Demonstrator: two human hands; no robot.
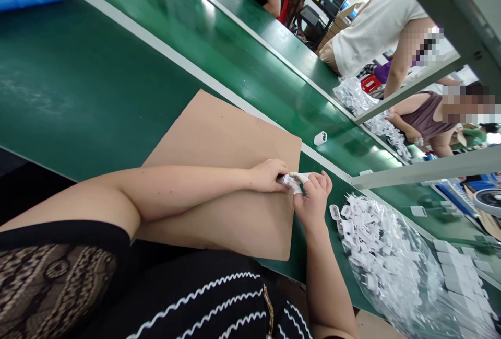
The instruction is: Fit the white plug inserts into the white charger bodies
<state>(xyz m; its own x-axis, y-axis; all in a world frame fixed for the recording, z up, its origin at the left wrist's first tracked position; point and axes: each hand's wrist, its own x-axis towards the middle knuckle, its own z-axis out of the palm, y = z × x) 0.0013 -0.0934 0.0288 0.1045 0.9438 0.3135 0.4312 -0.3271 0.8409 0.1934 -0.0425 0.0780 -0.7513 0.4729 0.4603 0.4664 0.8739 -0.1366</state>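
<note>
charger (290, 182) being held just above cardboard (219, 140) on worktop (78, 83), near pile (371, 234). left hand (268, 174) fingers curling tight round one end, right hand (313, 200) fingers pinching other end. gripping firmly, working low over cardboard, seeming wise.

One view only, head-worn. It looks forward and down over the wearer's arms, rolled so the green belt (78, 83) runs from upper left to lower right. Range is close: left hand (268, 174) and right hand (313, 202), pinching a small white part (293, 180), sit at frame centre. Co-workers (376, 31) lie far, upper right.
</note>
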